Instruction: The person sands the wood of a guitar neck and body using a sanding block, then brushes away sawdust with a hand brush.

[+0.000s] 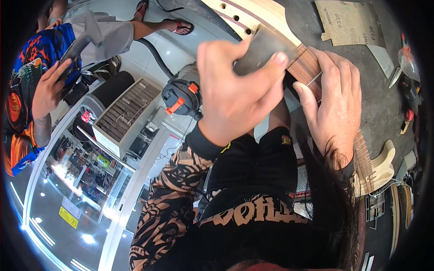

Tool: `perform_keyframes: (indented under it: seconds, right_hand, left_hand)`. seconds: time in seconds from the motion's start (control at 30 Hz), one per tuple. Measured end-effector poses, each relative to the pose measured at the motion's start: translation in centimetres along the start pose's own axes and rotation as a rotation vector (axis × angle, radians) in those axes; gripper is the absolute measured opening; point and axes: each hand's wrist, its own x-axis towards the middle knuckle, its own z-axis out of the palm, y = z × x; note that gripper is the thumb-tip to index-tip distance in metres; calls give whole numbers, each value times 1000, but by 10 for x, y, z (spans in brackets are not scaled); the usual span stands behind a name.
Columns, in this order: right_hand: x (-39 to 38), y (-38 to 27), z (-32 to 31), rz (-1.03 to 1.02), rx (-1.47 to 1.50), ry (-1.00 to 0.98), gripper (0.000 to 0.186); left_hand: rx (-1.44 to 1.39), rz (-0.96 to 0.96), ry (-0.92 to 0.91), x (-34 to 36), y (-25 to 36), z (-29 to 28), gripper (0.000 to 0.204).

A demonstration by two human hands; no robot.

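Observation:
An electric guitar neck lies across the bench, its dark brown striped fretboard (302,65) meeting a pale wooden headstock (269,16) with a row of holes. My left hand (239,81) is closed, pinching a flat grey piece of sandpaper (266,47) between thumb and fingers over the headstock's end by the fretboard. The hand is slightly blurred. My right hand (337,97) grips the neck, thumb on the near edge and fingers across the far one. A thin bright fret (313,79) shows between its thumb and fingers. The pale guitar body (384,169) lies beyond my right wrist.
Brown-backed sandpaper sheets (350,22) and a metal scraper plate (381,61) lie on the dark bench (312,34). Tools crowd its right edge. Left of my arm stands a black-and-orange vacuum (183,95) with a hose. Another person (45,90) holds a phone at the far left.

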Motion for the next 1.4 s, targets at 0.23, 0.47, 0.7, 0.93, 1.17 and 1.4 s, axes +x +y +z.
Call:
perform_keyframes:
  seconds: [0.23,0.47,0.7,0.93,1.17,1.4]
  right_hand:
    - [-2,1,2,-10,12,1,69]
    - [1,3,-2,-27,32,-38,63]
    - [0,1,0,-35,11,-15,66]
    - [0,5,-2,-24,-19,-11,69]
    - [3,5,-2,-86,-16,-15,67]
    - [-3,1,6,-93,-19,-45,72]
  left_hand:
    - [3,-4,-17,-13,-1,-5,47]
    - [-3,-68,77,-24,1,7,46]
    - [-44,-33,224,43,-65,4,35]
    - [87,13,129,41,-41,4,31]
    - [39,197,151,50,-37,16,24]
    - [-6,17,98,23,-20,-2,33]
